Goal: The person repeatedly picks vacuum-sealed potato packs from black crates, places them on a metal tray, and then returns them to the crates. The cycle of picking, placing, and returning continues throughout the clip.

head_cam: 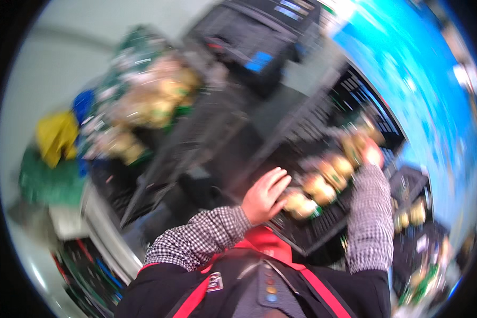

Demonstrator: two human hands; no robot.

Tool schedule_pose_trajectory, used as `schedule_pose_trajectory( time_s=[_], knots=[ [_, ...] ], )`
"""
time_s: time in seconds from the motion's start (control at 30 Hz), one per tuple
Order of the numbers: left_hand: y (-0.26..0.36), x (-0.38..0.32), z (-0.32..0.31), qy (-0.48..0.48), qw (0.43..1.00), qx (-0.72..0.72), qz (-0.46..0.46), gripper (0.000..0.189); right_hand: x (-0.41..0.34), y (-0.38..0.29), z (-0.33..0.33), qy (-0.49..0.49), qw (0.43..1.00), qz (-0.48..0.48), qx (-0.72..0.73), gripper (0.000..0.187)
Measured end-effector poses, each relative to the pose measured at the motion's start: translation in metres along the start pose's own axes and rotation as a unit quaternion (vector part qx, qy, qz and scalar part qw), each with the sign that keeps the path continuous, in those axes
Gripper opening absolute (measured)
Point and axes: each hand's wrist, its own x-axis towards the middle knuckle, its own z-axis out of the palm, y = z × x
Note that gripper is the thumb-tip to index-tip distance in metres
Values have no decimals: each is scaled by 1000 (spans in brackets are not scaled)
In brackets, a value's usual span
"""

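A black plastic crate [330, 226] stands before me, holding a slanting row of bagged round yellow-brown produce [318, 189], perhaps onions or potatoes. My left hand [264, 196] is over the crate's near left part, fingers extended and close together, beside the nearest bag; whether it touches the bag is unclear. At the far end of the row, my right hand [371, 153] reaches down to a bag [353, 145]. Motion blur hides its fingers, so its grip cannot be told. Both forearms wear checked sleeves.
Left of me, more filled bags [155, 95] lie in another black crate [139, 198], near a yellow cloth or bag [57, 137] and a green one [47, 179]. A dark machine [250, 30] stands at the top. Further crates with produce [411, 216] are at right, by a blue surface [413, 67].
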Motion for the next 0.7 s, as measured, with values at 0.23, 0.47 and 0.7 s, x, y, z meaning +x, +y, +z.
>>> schedule_pose_trajectory(
  time_s=[0.23, 0.47, 0.7],
  knots=[
    [-84, -132, -243, 402, 840, 287, -226, 66, 112, -294, -29, 360, 930, -71, -20, 57],
    [-236, -227, -363, 476, 726, 319, -380, 93, 209, -635, 27, 184, 929, -318, 33, 66],
    [-298, -215, -421, 302, 857, 280, -308, 95, 261, -728, 140, 92, 972, -214, 27, 53]
  ],
)
